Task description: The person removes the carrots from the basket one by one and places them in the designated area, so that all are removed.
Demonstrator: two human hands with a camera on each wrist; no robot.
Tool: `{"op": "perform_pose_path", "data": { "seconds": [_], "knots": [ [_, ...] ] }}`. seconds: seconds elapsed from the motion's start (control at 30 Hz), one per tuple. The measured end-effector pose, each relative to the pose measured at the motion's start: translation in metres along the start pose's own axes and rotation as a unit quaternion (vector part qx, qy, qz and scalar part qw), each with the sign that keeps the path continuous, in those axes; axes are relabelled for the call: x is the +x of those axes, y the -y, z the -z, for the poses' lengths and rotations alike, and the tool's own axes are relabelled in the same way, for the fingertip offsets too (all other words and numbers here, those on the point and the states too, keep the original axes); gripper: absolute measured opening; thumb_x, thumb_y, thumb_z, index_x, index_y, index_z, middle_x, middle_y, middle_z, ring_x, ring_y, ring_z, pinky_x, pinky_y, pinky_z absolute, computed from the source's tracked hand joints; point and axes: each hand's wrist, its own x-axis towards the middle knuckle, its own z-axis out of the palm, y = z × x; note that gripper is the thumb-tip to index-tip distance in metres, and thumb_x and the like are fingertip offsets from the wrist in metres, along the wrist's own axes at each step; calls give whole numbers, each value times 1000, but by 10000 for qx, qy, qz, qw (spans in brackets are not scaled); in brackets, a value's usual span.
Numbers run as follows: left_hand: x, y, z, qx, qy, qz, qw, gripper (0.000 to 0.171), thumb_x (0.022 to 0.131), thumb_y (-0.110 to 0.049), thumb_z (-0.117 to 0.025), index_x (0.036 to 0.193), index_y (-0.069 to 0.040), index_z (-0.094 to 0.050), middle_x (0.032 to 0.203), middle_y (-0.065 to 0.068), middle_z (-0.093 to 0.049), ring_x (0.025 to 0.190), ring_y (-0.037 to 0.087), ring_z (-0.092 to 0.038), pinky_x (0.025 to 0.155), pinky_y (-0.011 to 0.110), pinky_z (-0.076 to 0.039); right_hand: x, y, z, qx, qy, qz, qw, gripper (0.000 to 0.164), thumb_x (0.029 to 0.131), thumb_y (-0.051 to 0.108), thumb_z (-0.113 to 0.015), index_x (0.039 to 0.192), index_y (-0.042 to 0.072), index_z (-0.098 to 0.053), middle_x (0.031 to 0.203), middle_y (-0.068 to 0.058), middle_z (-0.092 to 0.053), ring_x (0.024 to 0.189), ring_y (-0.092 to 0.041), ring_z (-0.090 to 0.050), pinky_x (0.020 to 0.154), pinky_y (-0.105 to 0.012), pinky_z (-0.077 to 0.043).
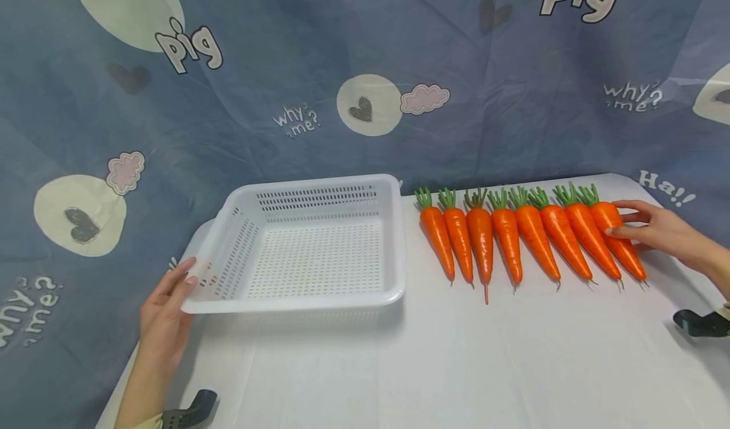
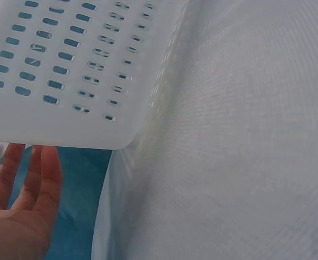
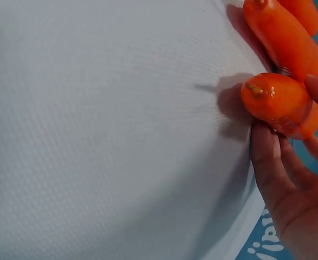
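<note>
A white perforated plastic basket is at the left of the white table, its inside bare. My left hand holds its near left corner, thumb at the rim; in the left wrist view the fingers reach up behind the rim. Several orange carrots with green tops stand side by side in a row at the right. My right hand grips the rightmost carrot, thumb on top and fingers along its outer side. In the right wrist view this carrot points its tip toward the camera, close beside its neighbour.
The row's leftmost carrot lies just right of the basket. A blue printed cloth hangs behind the white table. Dark wrist straps show at both lower sides.
</note>
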Motion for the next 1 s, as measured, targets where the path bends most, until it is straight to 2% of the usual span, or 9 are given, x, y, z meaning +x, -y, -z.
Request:
{"op": "perform_pose_path", "data": {
  "seconds": [0.2,0.47,0.7,0.77,0.87,0.97,1.0],
  "knots": [
    [-1,1,0,34,69,-45,10000,48,99,-13,-61,145,-10,-49,141,4,-46,116,12,-53,84,19,-51,-5,0,0,-20,-37,-54,10000,89,97,40,-59,146,-16,-12,134,-46,-24,114,-59,-39,80,-48,-55],
    [0,0,-2,19,91,9,10000,49,99,-15,-61,145,-11,-48,141,3,-45,116,11,-53,84,18,-50,-16,2,-2,88,-239,-2,9997,88,98,40,-58,147,-15,-11,137,-45,-25,114,-57,-42,72,-36,-57],
    [1,0,-2,-36,73,99,9999,48,99,-16,-60,146,-13,-48,140,0,-46,117,12,-51,84,17,-50,-23,1,-4,338,-400,69,9986,86,99,38,-57,149,-13,-9,137,-45,-26,110,-56,-48,68,-36,-58],
    [1,0,-1,-63,84,112,9999,48,99,-16,-60,146,-13,-48,139,-1,-46,116,11,-52,83,18,-50,-25,1,-5,357,-478,98,9982,85,99,37,-58,149,-12,-11,137,-45,-27,103,-50,-55,68,-35,-58],
    [1,0,0,-62,72,131,9999,48,99,-16,-60,146,-13,-48,138,-1,-47,115,11,-52,83,18,-51,-28,3,-8,420,-614,219,9970,81,99,33,-59,149,-12,-13,138,-43,-28,92,-29,-63,66,-34,-58],
    [1,-2,3,-48,129,170,9998,48,100,-16,-59,146,-13,-47,138,-2,-46,116,11,-50,84,17,-49,-32,9,-13,504,-747,354,9953,77,100,30,-58,149,-12,-16,138,-41,-30,82,-4,-61,65,-33,-58],
    [1,-4,3,-22,150,193,9997,48,101,-17,-58,147,-14,-46,141,-1,-43,122,12,-46,89,17,-47,-33,11,-15,494,-799,413,9947,76,100,30,-58,149,-11,-17,138,-41,-31,81,0,-59,65,-32,-58]
  ]
}}
